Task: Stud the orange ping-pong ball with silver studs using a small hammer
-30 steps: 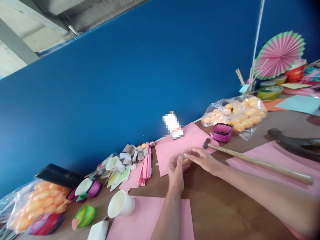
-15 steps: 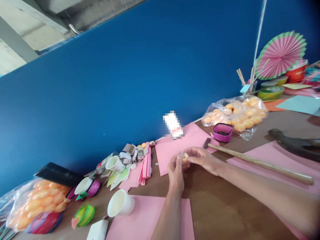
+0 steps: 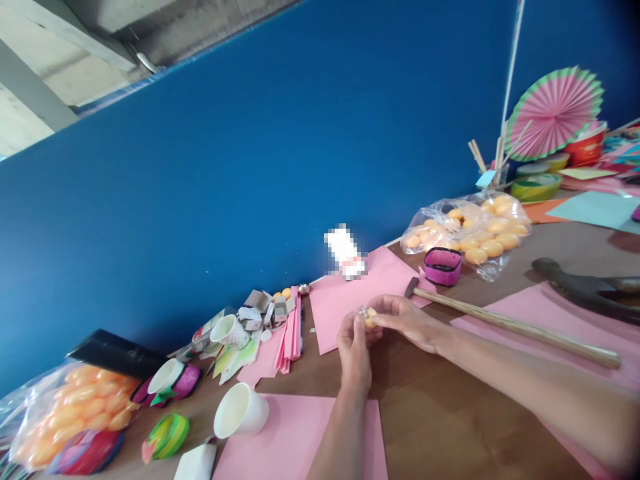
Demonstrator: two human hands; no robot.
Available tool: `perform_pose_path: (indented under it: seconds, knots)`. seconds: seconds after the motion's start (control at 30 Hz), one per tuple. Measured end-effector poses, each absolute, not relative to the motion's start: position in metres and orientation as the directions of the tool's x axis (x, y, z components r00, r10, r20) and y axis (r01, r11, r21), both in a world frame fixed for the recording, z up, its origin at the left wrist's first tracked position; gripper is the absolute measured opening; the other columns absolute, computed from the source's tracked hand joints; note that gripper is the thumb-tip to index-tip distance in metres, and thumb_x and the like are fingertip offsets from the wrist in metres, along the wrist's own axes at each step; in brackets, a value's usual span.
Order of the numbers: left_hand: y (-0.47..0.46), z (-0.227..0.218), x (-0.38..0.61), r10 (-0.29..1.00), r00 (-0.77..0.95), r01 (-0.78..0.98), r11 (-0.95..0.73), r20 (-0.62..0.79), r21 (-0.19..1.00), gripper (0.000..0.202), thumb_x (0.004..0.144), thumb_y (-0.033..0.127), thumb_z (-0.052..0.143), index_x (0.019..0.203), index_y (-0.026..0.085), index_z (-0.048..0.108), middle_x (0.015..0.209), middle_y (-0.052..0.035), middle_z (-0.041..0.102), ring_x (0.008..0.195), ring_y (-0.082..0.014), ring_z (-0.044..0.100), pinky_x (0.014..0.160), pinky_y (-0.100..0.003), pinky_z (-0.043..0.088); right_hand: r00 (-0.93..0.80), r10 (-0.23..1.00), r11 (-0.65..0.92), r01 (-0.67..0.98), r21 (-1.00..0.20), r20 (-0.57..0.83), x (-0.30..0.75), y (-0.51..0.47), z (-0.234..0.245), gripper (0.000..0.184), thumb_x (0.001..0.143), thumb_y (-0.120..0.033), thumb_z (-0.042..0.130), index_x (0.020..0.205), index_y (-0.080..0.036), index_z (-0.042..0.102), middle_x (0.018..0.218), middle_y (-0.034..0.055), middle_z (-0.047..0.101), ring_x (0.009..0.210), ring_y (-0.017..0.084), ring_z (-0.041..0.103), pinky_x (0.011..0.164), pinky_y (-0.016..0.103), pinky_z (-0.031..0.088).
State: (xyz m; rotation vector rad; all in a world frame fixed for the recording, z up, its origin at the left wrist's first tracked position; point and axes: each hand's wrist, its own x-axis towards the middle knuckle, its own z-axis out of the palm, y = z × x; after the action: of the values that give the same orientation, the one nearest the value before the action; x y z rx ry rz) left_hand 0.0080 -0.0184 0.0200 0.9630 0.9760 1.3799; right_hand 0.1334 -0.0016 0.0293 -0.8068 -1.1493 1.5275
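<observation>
Both of my hands meet over the brown table, at the near edge of a pink sheet (image 3: 340, 303). Between the fingertips is a small yellow-orange ball (image 3: 371, 318) with a shiny, silvery or clear part on its left side; its exact make is too small to tell. My left hand (image 3: 354, 347) grips it from the left and below, thumb up. From the right, my right hand (image 3: 407, 323) pinches it with thumb and fingers. Just right of the hands lies a hammer (image 3: 515, 321) with a long wooden handle, its dark head near my right wrist.
Clear bags of orange balls lie at the back right (image 3: 493, 233) and far left (image 3: 83, 407). A white paper cup (image 3: 241, 410) rests tilted on another pink sheet (image 3: 290, 440). Pink strips (image 3: 287, 337), a purple ring-shaped box (image 3: 443, 266) and a dark tool (image 3: 575, 283) surround the hands. A blue wall (image 3: 225, 167) stands behind.
The view has shifted slightly. Both hands stay together on the small ball, which has turned a little between the fingers.
</observation>
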Motion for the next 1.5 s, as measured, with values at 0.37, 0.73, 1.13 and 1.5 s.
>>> perform_pose_path:
  seconds: [0.37,0.73,1.13,1.5]
  knots:
    - [-0.017,0.016,0.010,0.995,-0.001,-0.187,-0.095,0.097,0.978,0.050,0.075,0.037,0.056,0.121,0.020,0.047,0.096,-0.0068,0.063,0.071,-0.0134,0.060,0.066,-0.028,0.049,-0.210,0.971,0.054,-0.283,-0.958,0.117,0.132,0.002,0.027,0.031,0.073,-0.035,0.061,0.100,-0.018,0.059,0.098,0.0050,0.063,0.090,0.017,0.057,0.081,0.032,0.044]
    - [-0.016,0.017,0.009,0.997,-0.016,-0.262,-0.074,0.073,0.962,0.044,0.074,0.034,0.057,0.116,0.018,0.054,0.100,-0.0074,0.065,0.080,-0.0150,0.059,0.073,-0.027,0.045,-0.201,0.974,0.051,-0.261,-0.964,0.106,0.127,-0.003,0.027,0.027,0.072,-0.033,0.062,0.094,-0.019,0.056,0.084,0.0007,0.061,0.068,0.011,0.055,0.066,0.026,0.046]
    - [-0.020,0.020,0.011,0.999,-0.005,-0.428,-0.044,0.046,0.903,0.039,0.072,0.030,0.061,0.109,0.019,0.057,0.092,-0.0052,0.065,0.073,-0.0119,0.058,0.069,-0.024,0.044,-0.237,0.968,0.011,-0.302,-0.953,0.086,0.128,-0.007,0.031,0.024,0.070,-0.029,0.064,0.091,-0.020,0.054,0.070,-0.0030,0.059,0.064,0.011,0.054,0.064,0.026,0.044]
    - [-0.019,0.024,0.014,0.998,0.062,-0.528,0.046,-0.015,0.848,0.037,0.072,0.035,0.061,0.105,0.019,0.060,0.084,-0.0045,0.065,0.069,-0.0113,0.058,0.066,-0.024,0.044,-0.241,0.968,-0.043,-0.428,-0.903,0.068,0.131,-0.003,0.029,0.024,0.073,-0.036,0.061,0.090,-0.019,0.058,0.084,0.0016,0.062,0.075,0.013,0.056,0.068,0.027,0.044]
